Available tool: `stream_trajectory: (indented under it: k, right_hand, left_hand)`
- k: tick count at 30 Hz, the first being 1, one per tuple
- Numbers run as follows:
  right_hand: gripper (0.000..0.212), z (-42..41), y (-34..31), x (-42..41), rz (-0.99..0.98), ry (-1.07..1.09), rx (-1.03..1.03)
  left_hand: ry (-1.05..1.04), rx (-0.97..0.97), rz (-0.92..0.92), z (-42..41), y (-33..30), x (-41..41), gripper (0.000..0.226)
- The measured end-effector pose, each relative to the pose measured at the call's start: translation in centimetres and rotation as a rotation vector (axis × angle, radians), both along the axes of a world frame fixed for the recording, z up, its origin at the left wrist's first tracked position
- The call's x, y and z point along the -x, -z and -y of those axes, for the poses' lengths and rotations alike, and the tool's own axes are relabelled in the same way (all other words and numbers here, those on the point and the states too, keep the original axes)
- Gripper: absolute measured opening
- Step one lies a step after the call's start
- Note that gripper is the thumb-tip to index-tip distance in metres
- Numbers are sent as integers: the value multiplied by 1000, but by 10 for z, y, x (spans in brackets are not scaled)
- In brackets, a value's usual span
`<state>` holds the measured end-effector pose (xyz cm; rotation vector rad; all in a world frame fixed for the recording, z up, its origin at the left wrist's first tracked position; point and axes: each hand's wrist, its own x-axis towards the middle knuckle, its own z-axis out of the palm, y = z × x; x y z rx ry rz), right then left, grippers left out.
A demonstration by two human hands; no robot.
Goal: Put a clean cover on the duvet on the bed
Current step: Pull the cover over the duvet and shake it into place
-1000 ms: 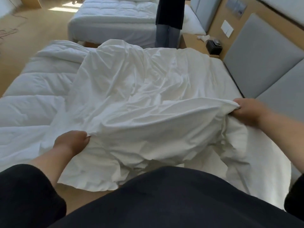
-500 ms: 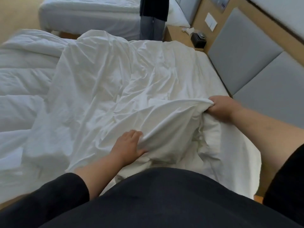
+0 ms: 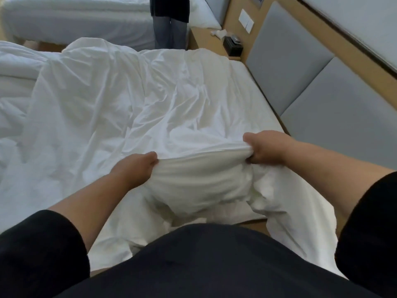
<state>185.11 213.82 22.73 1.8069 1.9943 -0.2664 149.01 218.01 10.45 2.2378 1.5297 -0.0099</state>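
A white, wrinkled duvet cover point(image 3: 133, 108) is spread over the bed in front of me. The quilted white duvet point(image 3: 15, 87) shows bare along the left. My left hand point(image 3: 137, 166) grips the near edge of the cover, fingers curled into the fabric. To the right, my right hand point(image 3: 264, 149) pinches the same edge in a fist. The stretch of cloth between my hands is lifted and bunched, and loose folds hang below it toward my body.
Grey padded headboard panels point(image 3: 318, 100) run along the right. At the back right stands a wooden nightstand point(image 3: 204, 39) with a black box point(image 3: 233, 46). Beyond the bed a person in dark clothes point(image 3: 169, 20) stands beside a second white bed point(image 3: 75, 20).
My left hand has slid right along the cover's edge, closing most of the gap to my right hand. My right hand has come slightly left and nearer.
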Motion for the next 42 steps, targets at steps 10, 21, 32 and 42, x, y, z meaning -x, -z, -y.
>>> stream_trajectory:
  k: [10, 21, 32, 42]
  right_hand:
    - [21, -2, 15, -24, -333, 126, 104]
    - [87, 89, 81, -18, -512, 355, -563]
    - [70, 130, 140, -48, -410, 768, -506]
    - [15, 78, -47, -135, -514, 594, -228]
  left_hand:
    - [250, -79, 108, 42, -32, -116, 94]
    - [3, -64, 291, -13, -48, -212, 31]
    - [-317, 520, 622, -19, -92, -215, 32]
    - [268, -80, 191, -20, -116, -207, 59]
